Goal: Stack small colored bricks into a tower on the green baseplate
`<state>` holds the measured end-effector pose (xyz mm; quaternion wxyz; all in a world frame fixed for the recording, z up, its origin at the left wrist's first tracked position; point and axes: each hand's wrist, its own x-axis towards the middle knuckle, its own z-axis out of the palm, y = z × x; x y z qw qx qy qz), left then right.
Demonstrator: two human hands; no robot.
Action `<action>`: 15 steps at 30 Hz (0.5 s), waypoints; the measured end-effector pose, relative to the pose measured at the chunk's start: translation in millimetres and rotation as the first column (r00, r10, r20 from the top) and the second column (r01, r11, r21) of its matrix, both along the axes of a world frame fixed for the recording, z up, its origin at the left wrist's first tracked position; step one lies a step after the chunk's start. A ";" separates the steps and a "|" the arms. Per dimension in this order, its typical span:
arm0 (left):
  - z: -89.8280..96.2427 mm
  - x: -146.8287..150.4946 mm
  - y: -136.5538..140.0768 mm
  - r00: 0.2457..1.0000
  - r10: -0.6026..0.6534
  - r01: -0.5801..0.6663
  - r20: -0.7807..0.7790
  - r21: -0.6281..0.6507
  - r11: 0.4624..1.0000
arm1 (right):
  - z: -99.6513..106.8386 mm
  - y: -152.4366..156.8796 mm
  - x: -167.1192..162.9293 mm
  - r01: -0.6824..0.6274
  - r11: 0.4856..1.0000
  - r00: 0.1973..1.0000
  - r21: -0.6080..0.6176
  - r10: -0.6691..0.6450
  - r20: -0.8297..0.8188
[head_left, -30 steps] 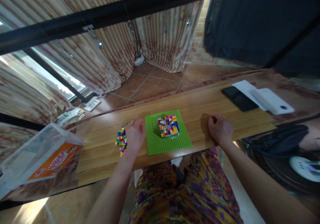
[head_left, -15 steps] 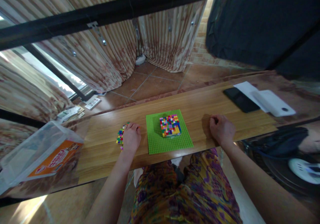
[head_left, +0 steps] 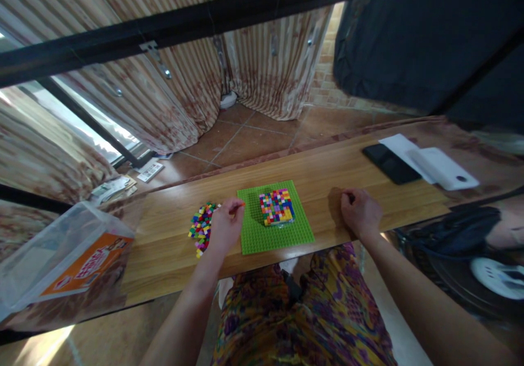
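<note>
Head view: left hand point(head_left: 227, 224) is just left of center in the frame, thumb and fingertips pinched on a small orange brick point(head_left: 243, 203) at the left edge of the green baseplate point(head_left: 250, 238). Can't tell if the brick touches the plate. Baseplate lies flat at frame center. On it: multicolored brick block point(head_left: 277, 207), roughly square, bright studs on top, and a clear strip showing along its near side.

Loose brick pile point(head_left: 200, 225) is left of center, partly hidden behind the left hand. Right hand point(head_left: 362, 213) rests on the wooden table point(head_left: 319, 164), right of center, well apart from the plate. Fingers curled into a loose fist; can't see whether anything is inside.

Far right of table: dark phone-like slab point(head_left: 391, 163) beside a white box-like item point(head_left: 446, 171). Lower left: clear plastic bin point(head_left: 24, 251) with an orange label point(head_left: 84, 268). Striped curtains point(head_left: 262, 71) fill the upper left and top center.
</note>
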<state>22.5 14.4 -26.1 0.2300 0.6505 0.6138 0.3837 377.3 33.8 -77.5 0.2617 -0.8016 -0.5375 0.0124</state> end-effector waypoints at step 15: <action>21.4 47.9 9.5 0.980 -0.168 0.172 -0.105 0.031 0.985 | -3.1 1.0 0.8 -0.008 1.000 1.000 0.012 0.008 -0.001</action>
